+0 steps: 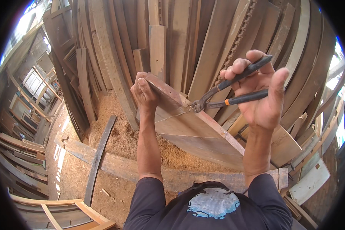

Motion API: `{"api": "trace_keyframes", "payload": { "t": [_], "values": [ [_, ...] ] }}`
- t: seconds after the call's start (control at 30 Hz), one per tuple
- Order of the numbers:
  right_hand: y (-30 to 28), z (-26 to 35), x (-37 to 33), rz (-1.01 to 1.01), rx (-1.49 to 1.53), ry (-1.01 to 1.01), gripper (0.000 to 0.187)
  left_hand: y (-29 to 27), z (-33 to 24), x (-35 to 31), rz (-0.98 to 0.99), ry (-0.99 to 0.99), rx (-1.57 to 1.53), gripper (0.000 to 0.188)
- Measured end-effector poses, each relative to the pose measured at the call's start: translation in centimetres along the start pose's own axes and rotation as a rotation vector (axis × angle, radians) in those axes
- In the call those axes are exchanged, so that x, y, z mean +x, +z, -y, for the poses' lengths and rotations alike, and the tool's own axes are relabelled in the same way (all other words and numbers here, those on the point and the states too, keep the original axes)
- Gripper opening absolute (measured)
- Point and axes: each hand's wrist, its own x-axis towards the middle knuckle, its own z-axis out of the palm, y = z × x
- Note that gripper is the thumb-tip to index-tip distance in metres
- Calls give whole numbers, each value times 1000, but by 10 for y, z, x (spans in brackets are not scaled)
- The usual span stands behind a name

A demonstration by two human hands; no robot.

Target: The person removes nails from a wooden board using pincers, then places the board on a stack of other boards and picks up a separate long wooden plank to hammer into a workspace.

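Observation:
A wide wooden board (188, 122) stands tilted on edge in front of me, its narrow reddish-brown edge turned up. My left hand (145, 92) is closed round the board's far left end, thumb on top. In my right hand (257, 86) is a pair of pincers (239, 99) with black-covered handles and an orange band on one. The handles are spread apart; my fingers hook over the upper one and the lower one lies against my palm near the thumb. The pincer jaws touch the board's upper edge near its middle; what sits between them is too small to make out.
Many wooden planks (180, 46) lean upright behind the board. Sawdust (120, 132) covers the ground. A long worn beam (119, 166) lies crosswise before me, with a dark strip (99, 157) across it. A wooden frame (65, 205) is at lower left, a pale panel (310, 182) at right.

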Motion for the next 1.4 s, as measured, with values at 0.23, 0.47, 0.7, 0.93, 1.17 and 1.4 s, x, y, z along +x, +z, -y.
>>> {"api": "trace_keyframes", "payload": {
  "t": [0.23,0.47,0.7,0.93,1.17,1.4],
  "values": [
    [-3,-5,28,12,34,41,55,4,-7,1,3,21,-11,60],
    [14,-6,67,16,-246,204,49,16,-6,6,49,20,-45,57],
    [24,-24,101,-46,-402,431,44,22,-4,7,33,43,-19,60],
    [39,-79,151,21,-776,711,41,32,-2,4,54,36,-75,64],
    [17,-71,140,-99,-616,511,47,23,5,7,26,45,-27,63],
    [-5,13,31,-99,-308,280,75,13,10,13,-11,22,-33,60]
  ]
}}
